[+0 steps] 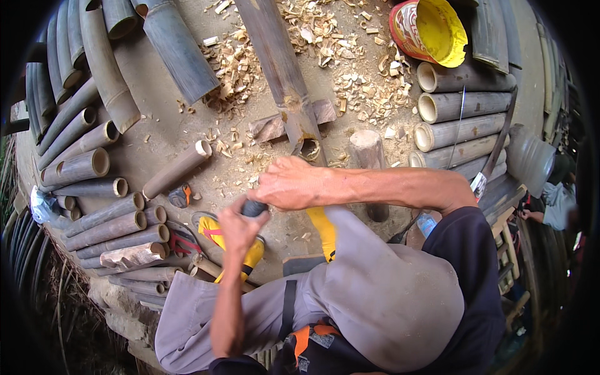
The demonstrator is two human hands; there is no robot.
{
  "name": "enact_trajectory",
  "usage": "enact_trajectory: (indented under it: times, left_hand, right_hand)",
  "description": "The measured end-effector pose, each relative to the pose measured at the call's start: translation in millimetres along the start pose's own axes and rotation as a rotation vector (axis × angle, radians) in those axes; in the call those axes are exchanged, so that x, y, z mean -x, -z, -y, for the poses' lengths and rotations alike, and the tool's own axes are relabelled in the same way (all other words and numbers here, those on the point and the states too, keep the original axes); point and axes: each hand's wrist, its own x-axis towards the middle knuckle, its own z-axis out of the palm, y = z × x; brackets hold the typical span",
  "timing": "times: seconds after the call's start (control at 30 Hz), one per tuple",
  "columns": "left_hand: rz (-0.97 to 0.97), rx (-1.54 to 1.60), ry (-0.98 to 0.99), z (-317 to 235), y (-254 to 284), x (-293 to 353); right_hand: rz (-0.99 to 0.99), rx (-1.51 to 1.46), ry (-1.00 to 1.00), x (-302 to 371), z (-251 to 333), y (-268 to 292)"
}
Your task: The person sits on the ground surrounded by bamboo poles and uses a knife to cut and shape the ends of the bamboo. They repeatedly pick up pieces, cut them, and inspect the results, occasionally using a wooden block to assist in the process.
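Observation:
My left hand is closed around a dark, round-ended object that looks like a handle; its kind does not show. Right beside it, my right hand is clenched in a fist, and whatever its fingers hold is hidden. Both hands are in front of my lap, just short of a long bamboo pole. The pole's hollow near end points at me, with pale cut patches close to it. Beneath that end lies a rough wooden block, set crosswise on the ground.
Wood shavings cover the ground around the pole. A short wooden post stands at its right. Bamboo pieces are stacked at the right, below a yellow-lined tin. More bamboo tubes lie at the left. A person appears far right.

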Motion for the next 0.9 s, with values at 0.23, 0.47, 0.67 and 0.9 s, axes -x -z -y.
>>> enact_trajectory:
  times: [0.23,0.47,0.67,0.9]
  left_hand:
    - [-0.013,-0.220,-0.231,-1.9,30.5,-16.2]
    - [-0.029,-0.614,-0.510,-57.6,61.5,-52.5]
    - [0.139,-1.013,-1.080,-127.1,78.6,-113.0]
    - [0.362,-0.613,-0.425,-33.3,63.9,-68.4]
  right_hand:
    - [-0.094,-0.170,-0.158,-1.4,10.3,5.4]
    - [-0.610,-0.218,-0.209,7.1,6.7,-2.1]
    - [-1.023,-0.459,-0.359,7.3,6.4,-5.7]
    - [-0.335,-0.356,-0.255,6.9,6.1,-19.3]
